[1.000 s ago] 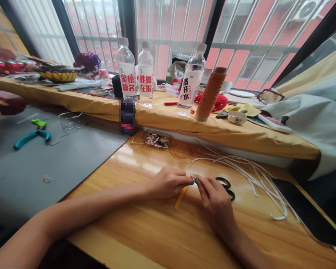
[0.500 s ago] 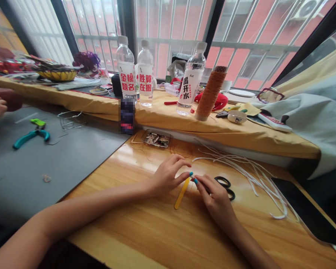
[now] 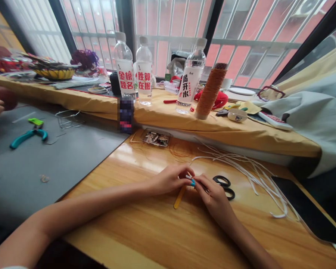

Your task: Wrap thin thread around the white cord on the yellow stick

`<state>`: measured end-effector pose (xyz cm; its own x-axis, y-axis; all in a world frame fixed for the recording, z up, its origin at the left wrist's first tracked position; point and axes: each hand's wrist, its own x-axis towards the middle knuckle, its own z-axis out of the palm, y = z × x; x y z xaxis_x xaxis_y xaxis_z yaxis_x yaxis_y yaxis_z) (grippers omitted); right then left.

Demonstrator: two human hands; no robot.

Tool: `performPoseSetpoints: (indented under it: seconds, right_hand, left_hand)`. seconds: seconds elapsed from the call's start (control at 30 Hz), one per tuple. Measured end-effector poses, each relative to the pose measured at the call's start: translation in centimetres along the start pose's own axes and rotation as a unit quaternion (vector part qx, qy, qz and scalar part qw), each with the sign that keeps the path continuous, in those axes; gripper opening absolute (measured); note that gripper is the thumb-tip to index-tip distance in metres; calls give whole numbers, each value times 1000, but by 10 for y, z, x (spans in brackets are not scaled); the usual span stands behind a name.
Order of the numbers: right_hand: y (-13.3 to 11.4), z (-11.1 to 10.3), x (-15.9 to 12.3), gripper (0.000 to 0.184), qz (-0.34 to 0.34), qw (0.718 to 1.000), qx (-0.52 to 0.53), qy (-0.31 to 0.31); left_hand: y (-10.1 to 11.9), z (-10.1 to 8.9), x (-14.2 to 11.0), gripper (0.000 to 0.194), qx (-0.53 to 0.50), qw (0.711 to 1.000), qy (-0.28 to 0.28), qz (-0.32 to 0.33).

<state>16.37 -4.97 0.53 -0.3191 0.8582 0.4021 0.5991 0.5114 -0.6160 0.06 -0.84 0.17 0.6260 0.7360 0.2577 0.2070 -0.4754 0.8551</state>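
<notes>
Your left hand (image 3: 172, 180) and right hand (image 3: 212, 190) pinch 1 small white piece (image 3: 188, 177) above the wooden table (image 3: 145, 231), near 1 yellow stick (image 3: 179, 198) and 1 pair of black-handled scissors (image 3: 225, 186), with 3 bottles (image 3: 190, 80) standing beyond.

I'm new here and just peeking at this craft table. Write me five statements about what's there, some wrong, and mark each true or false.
1. The left hand and right hand meet at a small white piece. True.
2. The yellow stick lies on the gray surface. False: the yellow stick is on the wooden table.
3. Teal-handled pliers lie on the gray surface. True.
4. Five bottles stand on the ledge. False: three bottles stand there.
5. Black scissor handles show beside the right hand. True.
</notes>
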Motion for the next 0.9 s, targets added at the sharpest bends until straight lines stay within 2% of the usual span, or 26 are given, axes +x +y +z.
performPoseSetpoints:
  seconds: [0.17,0.37,0.57,0.73,0.83,0.9]
  right_hand:
    - [1,-4,1,17,64,997,36,-18]
    - [4,-4,2,18,82,992,90,-35]
    - [3,-3,3,19,87,993,78,9]
    - [3,-3,3,19,76,995,53,42]
    - [3,-4,1,20,65,996,47,25]
    - [3,-4,1,20,59,997,54,-5]
  left_hand:
    - [2,9,-2,16,-49,998,21,-44]
    - [1,11,-3,16,-56,998,25,-30]
    - [0,9,1,18,-69,996,38,-34]
    - [10,1,1,17,-24,997,67,-31]
    - [9,-5,2,15,5,998,56,-12]
    - [5,-12,4,18,16,1000,19,-6]
